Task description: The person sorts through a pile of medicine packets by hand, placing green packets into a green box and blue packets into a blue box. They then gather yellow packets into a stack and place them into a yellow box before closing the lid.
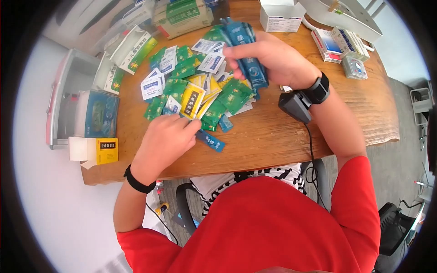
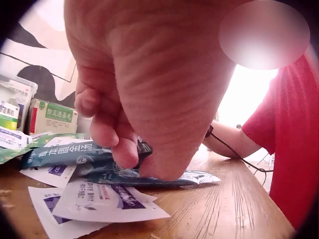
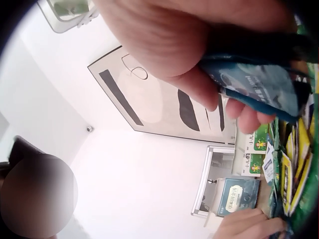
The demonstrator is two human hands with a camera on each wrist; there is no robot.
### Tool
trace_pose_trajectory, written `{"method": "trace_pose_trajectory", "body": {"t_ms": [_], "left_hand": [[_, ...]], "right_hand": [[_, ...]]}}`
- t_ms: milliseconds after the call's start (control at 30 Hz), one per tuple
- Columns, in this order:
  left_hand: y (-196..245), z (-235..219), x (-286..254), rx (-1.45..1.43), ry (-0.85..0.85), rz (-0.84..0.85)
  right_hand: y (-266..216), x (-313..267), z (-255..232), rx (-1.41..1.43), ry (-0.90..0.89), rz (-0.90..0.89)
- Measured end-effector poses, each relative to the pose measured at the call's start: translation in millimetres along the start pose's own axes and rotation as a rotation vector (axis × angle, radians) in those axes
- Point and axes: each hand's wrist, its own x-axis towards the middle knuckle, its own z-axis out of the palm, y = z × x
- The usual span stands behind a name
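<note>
Above the far side of a mixed pile, my right hand [image 1: 273, 57] grips a bundle of long blue sachets [image 1: 248, 57], thumb across the front; the right wrist view shows the same bundle [image 3: 254, 84] between thumb and fingers. At the pile's near left edge, my left hand [image 1: 166, 141] pinches a blue stick sachet [image 1: 210, 141] lying on the wood. Thumb and fingertips meet on that sachet [image 2: 119, 176] in the left wrist view, beside another blue one [image 2: 65, 154]. Green sachets [image 1: 233, 96], yellow sachets [image 1: 193, 101] and white sachets [image 1: 152, 85] lie heaped between the hands.
Opened green-and-white boxes [image 1: 133, 49], a blue box [image 1: 96, 113] and a yellow box [image 1: 107, 151] stand along the left of the wooden table [image 1: 291, 141]. Behind the pile is a larger green-labelled box [image 1: 182, 16]. A white box [image 1: 282, 17] and several small boxes [image 1: 326, 44] stand back right.
</note>
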Motion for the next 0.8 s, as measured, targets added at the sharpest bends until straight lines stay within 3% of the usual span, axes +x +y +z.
{"method": "trace_pose_trajectory", "body": {"t_ms": [33,133,400,533,700,800], "left_hand": [[2,0,0,0.006,-0.007,-0.004],[7,-1,3,-0.123,0.028,0.001],[12,-3,5,-0.080,-0.161,0.059],[8,-12,15,-0.051,-0.125,0.080],[-10,-17,23,-0.159,0.013,-0.093],[-11,-18,24,-0.169,-0.017,-0.073]], "right_hand": [[-4,-3,6,0.030,0.062,-0.036],[-2,-2,4,0.051,0.014,-0.047],[0,1,-1,0.108,0.060,-0.001],[2,1,0,0.123,-0.005,0.043],[0,-4,7,0.147,-0.065,0.056],[5,0,6,0.149,-0.081,0.040]]}}
